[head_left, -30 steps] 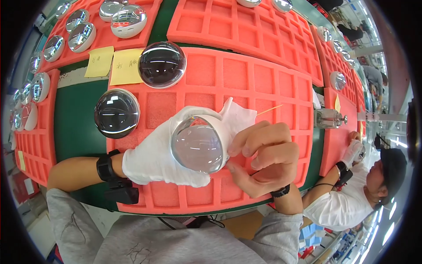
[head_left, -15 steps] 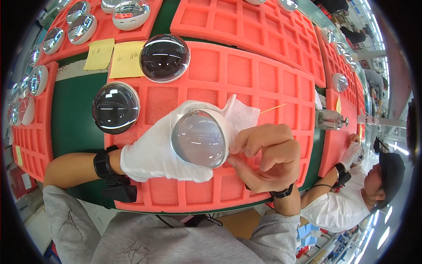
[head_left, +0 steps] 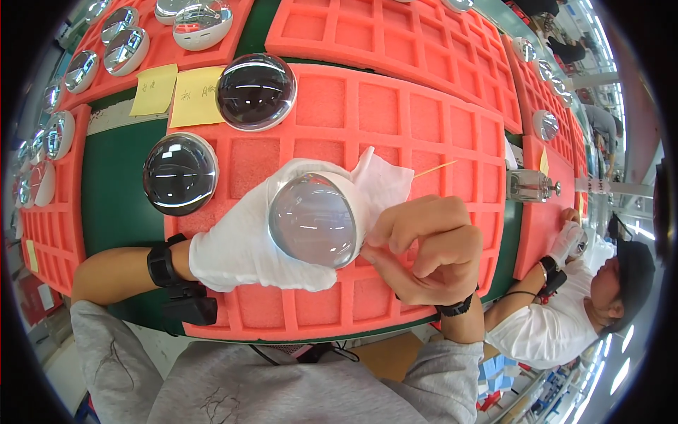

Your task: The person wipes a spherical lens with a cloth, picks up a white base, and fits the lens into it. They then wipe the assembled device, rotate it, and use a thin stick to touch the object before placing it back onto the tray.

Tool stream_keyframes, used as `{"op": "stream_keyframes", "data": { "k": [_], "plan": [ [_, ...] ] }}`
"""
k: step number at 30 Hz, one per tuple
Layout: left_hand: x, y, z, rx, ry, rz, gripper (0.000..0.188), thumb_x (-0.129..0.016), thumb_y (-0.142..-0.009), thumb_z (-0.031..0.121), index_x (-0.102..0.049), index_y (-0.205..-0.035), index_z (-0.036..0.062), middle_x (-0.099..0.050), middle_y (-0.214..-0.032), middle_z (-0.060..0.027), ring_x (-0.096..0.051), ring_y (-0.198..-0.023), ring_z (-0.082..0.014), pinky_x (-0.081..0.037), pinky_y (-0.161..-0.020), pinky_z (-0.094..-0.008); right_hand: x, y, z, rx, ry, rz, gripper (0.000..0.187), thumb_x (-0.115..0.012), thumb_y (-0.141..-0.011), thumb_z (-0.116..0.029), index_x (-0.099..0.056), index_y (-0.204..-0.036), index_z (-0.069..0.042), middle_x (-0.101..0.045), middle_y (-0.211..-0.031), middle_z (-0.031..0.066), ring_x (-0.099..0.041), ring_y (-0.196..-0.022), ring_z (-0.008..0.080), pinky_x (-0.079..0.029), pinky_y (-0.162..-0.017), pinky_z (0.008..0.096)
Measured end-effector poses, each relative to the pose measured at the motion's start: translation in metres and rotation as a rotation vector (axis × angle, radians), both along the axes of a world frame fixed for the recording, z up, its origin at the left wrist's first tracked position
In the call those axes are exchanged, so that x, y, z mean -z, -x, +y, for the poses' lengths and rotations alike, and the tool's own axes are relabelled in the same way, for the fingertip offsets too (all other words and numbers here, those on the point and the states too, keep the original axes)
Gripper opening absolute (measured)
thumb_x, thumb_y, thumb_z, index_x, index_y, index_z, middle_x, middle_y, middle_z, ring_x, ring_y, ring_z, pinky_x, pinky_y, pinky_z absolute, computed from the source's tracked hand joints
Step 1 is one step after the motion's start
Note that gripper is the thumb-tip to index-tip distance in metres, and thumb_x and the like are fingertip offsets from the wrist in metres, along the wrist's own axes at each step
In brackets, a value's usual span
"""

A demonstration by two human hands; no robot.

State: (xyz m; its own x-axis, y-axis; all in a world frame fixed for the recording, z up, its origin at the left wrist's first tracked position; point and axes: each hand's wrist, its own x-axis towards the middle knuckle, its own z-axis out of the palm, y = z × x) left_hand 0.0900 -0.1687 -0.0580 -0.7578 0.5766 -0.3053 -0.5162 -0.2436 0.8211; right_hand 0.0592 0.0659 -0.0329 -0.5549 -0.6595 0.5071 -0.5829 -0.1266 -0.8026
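Note:
My left hand [head_left: 236,240], in a white glove, grips a clear dome [head_left: 311,220] with a white rim, its glassy face tilted up. Bare and curled, my right hand [head_left: 431,247] has its thumb and forefinger pinched together at the dome's right edge. Whatever is between those fingertips is too small to tell. Just behind the dome lies a crumpled white cloth [head_left: 387,180], and a thin wooden stick [head_left: 436,169] pokes out beside it. Two dark domes, one at the back [head_left: 256,92] and one at the left [head_left: 181,174], rest on the pink foam tray [head_left: 374,300].
Yellow paper notes [head_left: 198,99] lie by the back dark dome. More foam trays stand around, with clear domes [head_left: 127,51] at the far left. A glass bottle [head_left: 530,186] with a metal top is to the right. A co-worker [head_left: 565,304] sits at the right.
Both hands stay in nearly the same pose at the dome. The whole view has shifted slightly, so the dome and trays appear a little further left.

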Motion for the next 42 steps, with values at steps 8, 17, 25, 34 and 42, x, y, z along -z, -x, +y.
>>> {"op": "stream_keyframes", "data": {
  "k": [8, 17, 25, 34, 42],
  "plan": [
    [0.002, 0.001, 0.000, -0.005, 0.017, 0.056, 0.099, -0.090, -0.066, 0.003, -0.036, -0.148, 0.0084, -0.059, -0.126, -0.0057, -0.062, -0.110, -0.0148, -0.055, -0.092, -0.0328, 0.008, 0.001, 0.005, 0.002, 0.025, -0.020, 0.053, -0.078, -0.063, 0.024, -0.040, -0.070, -0.012, -0.057, -0.084, 0.0083, -0.069, -0.071, 0.0251, -0.057, -0.059, 0.0339],
    [0.007, -0.001, 0.001, -0.012, -0.024, 0.016, 0.095, -0.089, -0.067, 0.001, -0.037, -0.146, 0.0078, -0.060, -0.125, -0.0066, -0.064, -0.110, -0.0166, -0.055, -0.093, -0.0342, -0.003, -0.011, 0.007, 0.281, -0.156, 0.215, 0.048, -0.084, -0.067, 0.015, -0.045, -0.068, -0.012, -0.070, -0.083, 0.0110, -0.071, -0.079, 0.0249, -0.057, -0.063, 0.0340],
    [0.007, -0.001, 0.000, 0.001, -0.029, 0.008, 0.094, -0.089, -0.068, 0.000, -0.037, -0.146, 0.0075, -0.059, -0.127, -0.0070, -0.064, -0.112, -0.0181, -0.055, -0.096, -0.0358, 0.003, -0.010, 0.007, 0.367, -0.191, 0.443, 0.046, -0.086, -0.067, 0.009, -0.046, -0.065, -0.013, -0.076, -0.092, 0.0058, -0.070, -0.083, 0.0225, -0.055, -0.067, 0.0299],
    [0.009, -0.001, 0.000, -0.017, -0.043, 0.015, 0.096, -0.090, -0.067, 0.003, -0.037, -0.147, 0.0080, -0.059, -0.128, -0.0068, -0.064, -0.111, -0.0177, -0.055, -0.094, -0.0351, 0.003, -0.015, 0.006, 0.349, -0.237, 0.373, 0.052, -0.082, -0.066, 0.013, -0.037, -0.065, -0.013, -0.075, -0.091, 0.0086, -0.061, -0.072, 0.0187, -0.048, -0.059, 0.0275],
    [-0.004, 0.003, -0.001, 0.005, -0.125, -0.153, 0.094, -0.090, -0.072, 0.022, -0.037, -0.148, 0.0060, -0.063, -0.116, -0.0118, -0.067, -0.087, -0.0190, -0.056, -0.072, -0.0321, 0.002, -0.008, 0.016, 0.183, 0.001, 0.085, 0.039, -0.066, -0.076, 0.017, -0.043, -0.085, -0.013, -0.064, -0.091, 0.0137, -0.061, -0.076, 0.0187, -0.047, -0.061, 0.0295]
  ]
}}
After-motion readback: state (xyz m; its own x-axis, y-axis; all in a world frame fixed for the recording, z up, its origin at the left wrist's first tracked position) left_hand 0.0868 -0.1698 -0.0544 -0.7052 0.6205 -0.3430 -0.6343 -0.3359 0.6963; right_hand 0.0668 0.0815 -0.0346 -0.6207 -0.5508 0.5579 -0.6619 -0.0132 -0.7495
